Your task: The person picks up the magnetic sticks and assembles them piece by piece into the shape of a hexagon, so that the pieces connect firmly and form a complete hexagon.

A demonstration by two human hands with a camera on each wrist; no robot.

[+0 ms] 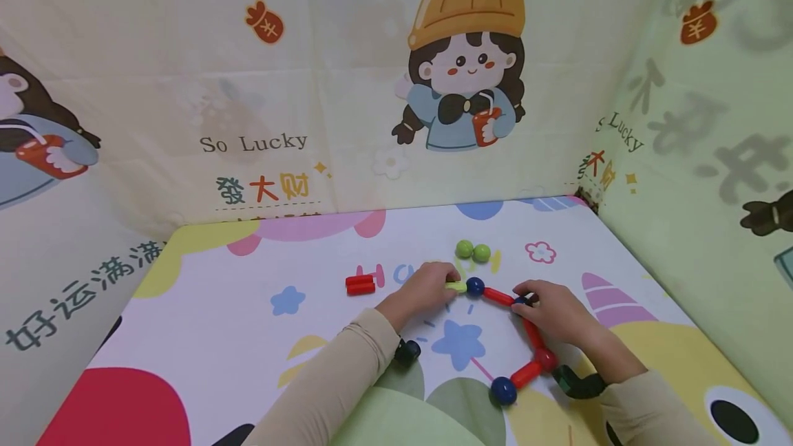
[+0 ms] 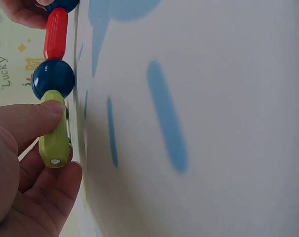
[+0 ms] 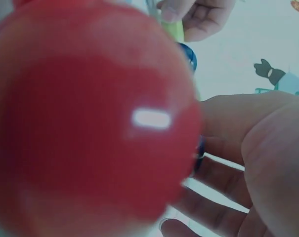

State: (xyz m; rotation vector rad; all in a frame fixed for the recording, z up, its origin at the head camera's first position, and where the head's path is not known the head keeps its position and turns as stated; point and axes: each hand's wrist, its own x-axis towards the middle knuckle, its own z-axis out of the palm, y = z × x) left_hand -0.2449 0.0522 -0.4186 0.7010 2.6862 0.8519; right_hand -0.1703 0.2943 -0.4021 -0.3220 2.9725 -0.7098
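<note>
A chain of magnetic rods and balls curves across the printed mat. My left hand (image 1: pixel 429 288) pinches the yellow-green rod (image 2: pixel 54 136) at its far end, between thumb and fingers. That rod meets a blue ball (image 1: pixel 475 286), followed by a red rod (image 1: pixel 498 296). My right hand (image 1: pixel 557 310) holds the second blue ball (image 1: pixel 520 303), mostly covered by its fingers. From there another red rod (image 1: pixel 531 333) runs to a red ball (image 1: pixel 546 360), which fills much of the right wrist view. A third red rod (image 1: pixel 526 374) links it to the nearest blue ball (image 1: pixel 504 391).
Two loose green balls (image 1: pixel 473 251) lie beyond the chain. Left of my left hand, two red rods (image 1: pixel 360 285) lie side by side. A printed cloth (image 1: pixel 347 109) hangs behind the mat (image 1: pixel 229 336), and another stands along the right side.
</note>
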